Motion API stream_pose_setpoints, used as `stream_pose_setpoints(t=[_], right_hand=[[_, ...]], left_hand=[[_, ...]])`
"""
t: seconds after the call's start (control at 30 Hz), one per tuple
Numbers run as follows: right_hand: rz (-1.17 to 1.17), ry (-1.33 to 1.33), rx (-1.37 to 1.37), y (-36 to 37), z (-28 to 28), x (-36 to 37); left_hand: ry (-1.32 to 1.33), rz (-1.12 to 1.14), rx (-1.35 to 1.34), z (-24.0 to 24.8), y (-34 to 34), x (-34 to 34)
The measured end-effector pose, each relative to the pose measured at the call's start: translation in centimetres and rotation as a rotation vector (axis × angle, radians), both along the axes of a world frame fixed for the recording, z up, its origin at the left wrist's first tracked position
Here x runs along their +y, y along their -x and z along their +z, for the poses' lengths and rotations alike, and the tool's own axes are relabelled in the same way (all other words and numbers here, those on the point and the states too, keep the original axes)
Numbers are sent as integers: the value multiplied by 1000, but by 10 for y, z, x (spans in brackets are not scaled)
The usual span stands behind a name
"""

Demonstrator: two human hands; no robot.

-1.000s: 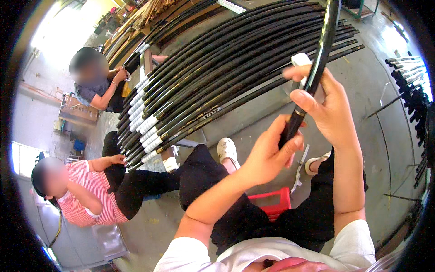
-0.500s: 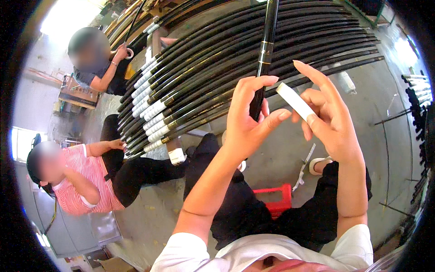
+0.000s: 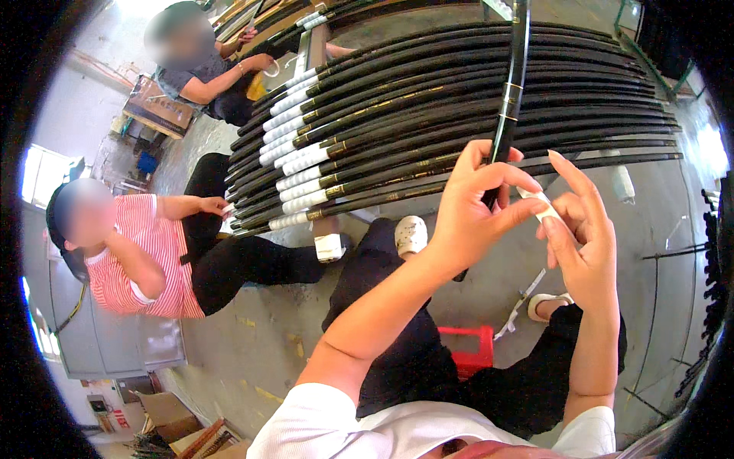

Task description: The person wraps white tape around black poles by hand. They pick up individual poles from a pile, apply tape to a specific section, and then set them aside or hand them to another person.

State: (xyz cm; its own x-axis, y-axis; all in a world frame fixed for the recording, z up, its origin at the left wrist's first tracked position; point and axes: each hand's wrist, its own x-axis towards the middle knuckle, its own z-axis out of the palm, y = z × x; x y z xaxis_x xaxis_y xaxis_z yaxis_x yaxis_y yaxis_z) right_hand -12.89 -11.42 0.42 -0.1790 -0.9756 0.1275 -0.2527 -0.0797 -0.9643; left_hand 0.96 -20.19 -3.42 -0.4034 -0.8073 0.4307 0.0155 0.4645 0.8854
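My left grip (image 3: 480,200) was curled around a glossy black pole (image 3: 514,80), its fingers narrow about the shaft, which rose tilted slightly right, ringed with thin gold bands. The left thumb and forefinger reached out toward the other side, meeting the near end of a roll of white tape (image 3: 544,211); from my feed I could not tell whether they pinched it or only touched. My right grip (image 3: 585,233) held that roll nearly edge-on between thumb and bent fingers, the forefinger lifted away.

Just beyond, a long row of black poles (image 3: 397,107) lay side by side, white-wrapped sections (image 3: 303,200) lined up toward their left ends. Below my forearms, I saw a red plastic frame (image 3: 485,346) between the black-trousered knees and a crumpled white strip (image 3: 526,298) on the floor (image 3: 298,382).

To the left sat a co-worker in a striped shirt (image 3: 141,245), one hand near the pole ends, the other raised to the face. Farther up, a co-worker in a dark shirt (image 3: 200,84) held a white ring (image 3: 273,67). I made out a brown box (image 3: 157,103) near that one and an open cardboard box (image 3: 164,413) at lower left, contents too unclear to name.
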Motion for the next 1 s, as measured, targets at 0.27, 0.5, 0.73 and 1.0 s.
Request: stream_pose_setpoints(t=[0.27,0.5,0.73,1.0], right_hand=[[-45,38,255,14,-2,6],[22,-33,283,35,-1,11],[-148,-69,168,49,19,19],[-61,3,129,39,23,20]], left_hand=[[58,-20,21,2,12,9],[166,-108,-22,0,16,14],[-301,-211,195,5,18,28],[-7,-93,-62,0,24,37]])
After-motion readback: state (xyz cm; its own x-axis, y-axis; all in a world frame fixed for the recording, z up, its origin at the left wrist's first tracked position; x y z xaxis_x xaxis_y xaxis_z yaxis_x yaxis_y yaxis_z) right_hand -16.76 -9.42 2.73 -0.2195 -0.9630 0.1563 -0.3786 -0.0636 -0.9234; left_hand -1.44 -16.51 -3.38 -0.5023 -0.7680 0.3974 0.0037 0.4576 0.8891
